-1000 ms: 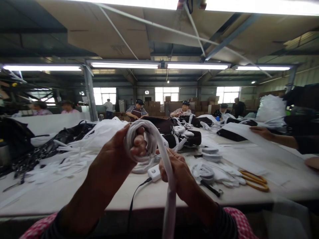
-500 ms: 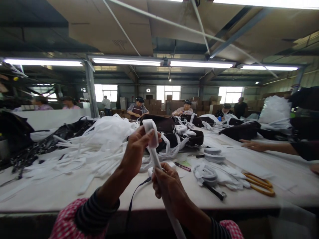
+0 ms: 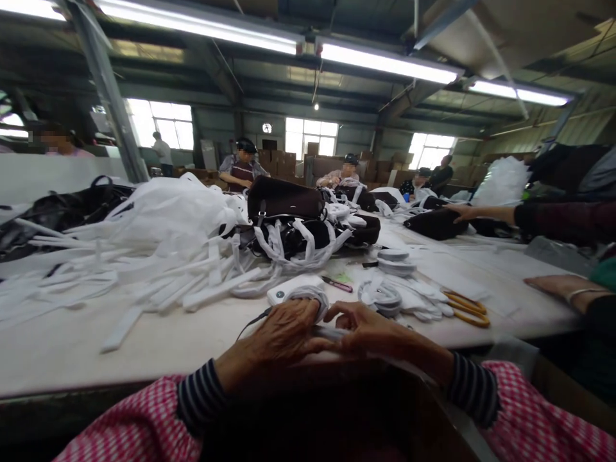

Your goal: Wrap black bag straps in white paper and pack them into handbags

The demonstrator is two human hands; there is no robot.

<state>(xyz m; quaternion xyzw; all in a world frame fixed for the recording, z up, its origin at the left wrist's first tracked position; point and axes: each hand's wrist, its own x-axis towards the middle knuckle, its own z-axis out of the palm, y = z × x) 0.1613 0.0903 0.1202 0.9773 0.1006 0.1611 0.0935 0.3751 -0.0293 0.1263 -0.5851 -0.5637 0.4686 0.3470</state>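
My left hand [image 3: 283, 333] lies low at the near table edge, closed over a wound coil of white strap [image 3: 310, 296]. My right hand [image 3: 373, 330] sits right beside it, its fingers pinching the loose tail of the same strap [image 3: 331, 332] between the two hands. Both hands rest just above a dark object [image 3: 317, 410] that fills the bottom of the view; I cannot tell what it is. A white box-shaped device [image 3: 287, 289] with a black cable lies on the table [image 3: 158, 350] just behind the coil.
Loose white straps [image 3: 144, 282] are heaped at left, black bags [image 3: 286, 200] stand at centre. Yellow-handled scissors [image 3: 464, 308], white strap bundles [image 3: 385, 296] and flat rolls [image 3: 392, 256] lie at right. A co-worker's hands [image 3: 548, 285] reach over the right side. Other people sit behind.
Both hands have dropped from chest height down to the table edge with the strap, now wound into a tight coil. The view has tilted downward.
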